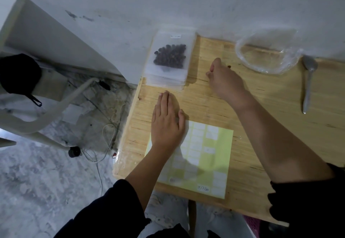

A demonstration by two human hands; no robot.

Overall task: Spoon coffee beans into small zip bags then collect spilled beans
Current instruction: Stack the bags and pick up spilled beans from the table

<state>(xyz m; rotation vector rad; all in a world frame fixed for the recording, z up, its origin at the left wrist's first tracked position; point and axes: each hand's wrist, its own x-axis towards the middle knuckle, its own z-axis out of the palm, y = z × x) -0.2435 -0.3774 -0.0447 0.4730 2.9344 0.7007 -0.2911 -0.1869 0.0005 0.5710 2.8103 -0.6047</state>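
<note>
A stack of small clear zip bags [169, 58] lies at the table's far left corner; the top bag holds dark coffee beans. My left hand [167, 124] rests flat, fingers straight, on the wood and the upper left corner of a green label sheet [211, 163]. My right hand [225, 81] reaches over the table's middle, fingers curled downward with the tips pinched together; what they hold is hidden. One loose bean [229, 66] lies just beyond that hand. A clear, crumpled plastic bag [268, 53] sits open at the far right, with a metal spoon [309, 81] lying beside it.
The wooden table [280, 118] stands against a pale wall. To the left, below the table's edge, are a white chair frame [46, 114], a black bag [17, 73] and cables on a rough floor. More clear plastic lies at the table's near left edge [121, 161].
</note>
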